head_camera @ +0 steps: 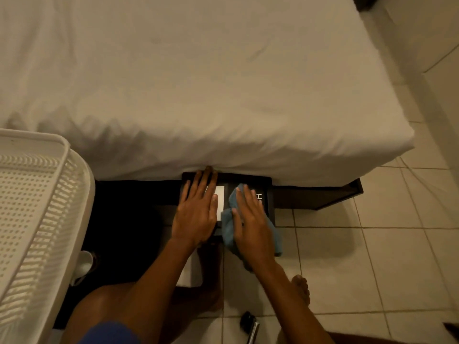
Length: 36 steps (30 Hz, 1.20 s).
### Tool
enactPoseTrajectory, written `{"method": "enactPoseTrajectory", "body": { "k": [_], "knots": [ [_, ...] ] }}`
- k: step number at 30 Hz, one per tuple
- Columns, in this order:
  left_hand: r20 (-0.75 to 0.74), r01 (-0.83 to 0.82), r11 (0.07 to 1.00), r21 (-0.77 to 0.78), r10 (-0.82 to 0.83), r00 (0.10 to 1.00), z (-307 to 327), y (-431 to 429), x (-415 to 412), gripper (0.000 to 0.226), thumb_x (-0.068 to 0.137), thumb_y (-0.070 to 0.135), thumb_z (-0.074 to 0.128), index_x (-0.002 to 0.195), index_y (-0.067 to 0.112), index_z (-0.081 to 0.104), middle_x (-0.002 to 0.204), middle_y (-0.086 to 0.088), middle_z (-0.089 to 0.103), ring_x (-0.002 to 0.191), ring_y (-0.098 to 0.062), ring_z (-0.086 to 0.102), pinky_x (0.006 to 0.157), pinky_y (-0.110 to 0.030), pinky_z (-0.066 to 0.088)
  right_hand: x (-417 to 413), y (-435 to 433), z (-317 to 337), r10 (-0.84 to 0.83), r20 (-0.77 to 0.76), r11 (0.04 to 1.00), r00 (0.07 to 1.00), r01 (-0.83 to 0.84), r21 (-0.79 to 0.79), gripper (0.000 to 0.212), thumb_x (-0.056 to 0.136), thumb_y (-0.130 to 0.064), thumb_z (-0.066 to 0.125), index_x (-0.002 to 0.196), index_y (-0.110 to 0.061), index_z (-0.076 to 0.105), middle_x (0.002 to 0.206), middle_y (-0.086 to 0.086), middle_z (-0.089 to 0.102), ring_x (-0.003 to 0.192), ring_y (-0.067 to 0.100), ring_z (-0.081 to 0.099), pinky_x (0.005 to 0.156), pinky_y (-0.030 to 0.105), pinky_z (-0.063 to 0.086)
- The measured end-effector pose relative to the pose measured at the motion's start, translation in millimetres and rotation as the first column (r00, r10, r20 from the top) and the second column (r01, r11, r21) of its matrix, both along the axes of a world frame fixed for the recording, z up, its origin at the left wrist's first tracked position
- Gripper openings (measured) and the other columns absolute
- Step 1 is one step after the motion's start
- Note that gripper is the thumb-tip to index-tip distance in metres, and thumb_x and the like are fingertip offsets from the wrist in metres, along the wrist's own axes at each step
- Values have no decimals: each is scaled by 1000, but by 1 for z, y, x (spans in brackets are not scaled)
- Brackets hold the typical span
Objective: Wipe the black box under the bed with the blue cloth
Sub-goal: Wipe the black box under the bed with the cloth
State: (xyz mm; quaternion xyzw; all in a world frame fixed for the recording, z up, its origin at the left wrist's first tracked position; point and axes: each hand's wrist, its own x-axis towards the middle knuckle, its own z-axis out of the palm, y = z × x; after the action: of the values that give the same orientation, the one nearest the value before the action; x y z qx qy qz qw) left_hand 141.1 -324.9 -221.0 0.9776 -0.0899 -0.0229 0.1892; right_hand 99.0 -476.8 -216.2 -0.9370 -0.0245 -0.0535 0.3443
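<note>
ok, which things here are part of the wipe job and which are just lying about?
Job: black box, blue cloth, left hand, right hand, bed.
Lying about: white basket, small dark object on the tiles.

Bedroom, home or guest room by look. Bed [198, 83] fills upper view: mattress under wrinkled white sheet, corner at right. Dark wooden bed frame [323, 197] low beneath mattress edge. Pale tiled floor [372, 256] with grout lines. White perforated plastic basket [32, 207] at left edge. Bare foot [300, 286] on tiles.
</note>
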Motion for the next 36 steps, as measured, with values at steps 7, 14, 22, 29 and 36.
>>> {"method": "enactPoseTrajectory", "body": {
  "k": [7, 14, 22, 29, 36],
  "knots": [
    [17, 12, 1000, 29, -12, 1000, -1, 0, -1, 58, 102, 36, 15, 157, 23, 0, 165, 3, -2, 152, -12, -4, 124, -39, 6, -35, -14, 9, 68, -69, 997, 995, -70, -38, 52, 103, -35, 30, 151, -17, 25, 158, -1, 23, 147, 10, 14, 120, 31, 14],
    [27, 19, 999, 38, -20, 999, -1, 1, -1, 58, 102, 35, 17, 157, 22, 3, 166, 2, 1, 152, -13, -1, 124, -40, 9, -6, -16, -7, -187, -116, 963, 975, 206, 176, 56, 101, -37, 31, 149, -8, 27, 158, 6, 19, 148, 9, 7, 121, 28, 2],
    [27, 8, 1000, 30, -9, 1000, -1, -1, 0, 58, 102, 35, 17, 157, 22, 4, 165, 2, 2, 152, -13, -2, 124, -40, 7, 22, -21, -9, -261, -100, 952, 960, 273, 136, 55, 100, -36, 30, 148, -8, 31, 156, 5, 27, 148, 15, 15, 122, 34, 7],
    [22, 12, 1000, 18, -12, 1000, 0, -1, -1, 58, 102, 35, 18, 157, 22, 4, 165, 3, 1, 152, -12, -3, 124, -38, 7, 1, -21, -15, -231, -88, 938, 969, 246, 244, 50, 102, -20, 35, 148, -4, 25, 158, 9, 17, 146, 7, 6, 114, 8, -4],
    [26, 12, 1000, 18, -12, 1000, -2, 0, -2, 58, 102, 35, 18, 157, 23, 5, 166, 3, 3, 152, -13, 0, 124, -39, 9, -7, -20, -14, -225, -32, 955, 974, 227, 191, 51, 98, -10, 40, 146, -2, 25, 154, 11, 23, 144, 7, 9, 120, 25, 2]
  ]
}}
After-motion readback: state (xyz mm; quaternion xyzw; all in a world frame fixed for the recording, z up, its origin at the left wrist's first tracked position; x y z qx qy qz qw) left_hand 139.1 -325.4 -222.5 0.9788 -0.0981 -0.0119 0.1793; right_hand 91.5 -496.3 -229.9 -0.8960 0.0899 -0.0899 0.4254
